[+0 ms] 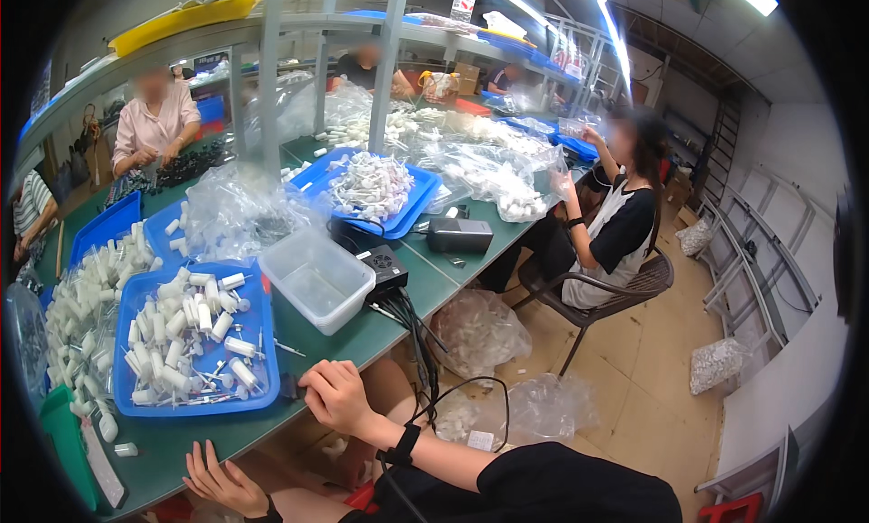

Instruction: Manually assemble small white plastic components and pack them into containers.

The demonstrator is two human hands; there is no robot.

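Blue plastic marks the nearest landmark: a blue tray (195,342) of white tubes (176,328) on the green desk (362,333). Below the tray, at the desk's near edge, the left hand (222,479) lies open, fingers spread, its grip empty. Right of the tray, the right hand (333,394) rests curled into a loose fist at the desk edge; whether it grips anything cannot be told. Just beyond the tray's right corner stands a clear plastic bin (317,278), with a black box (385,268) beside it. Farther off, another blue tray (412,197) holds white parts, and a seated person (615,224) handles clear bags.
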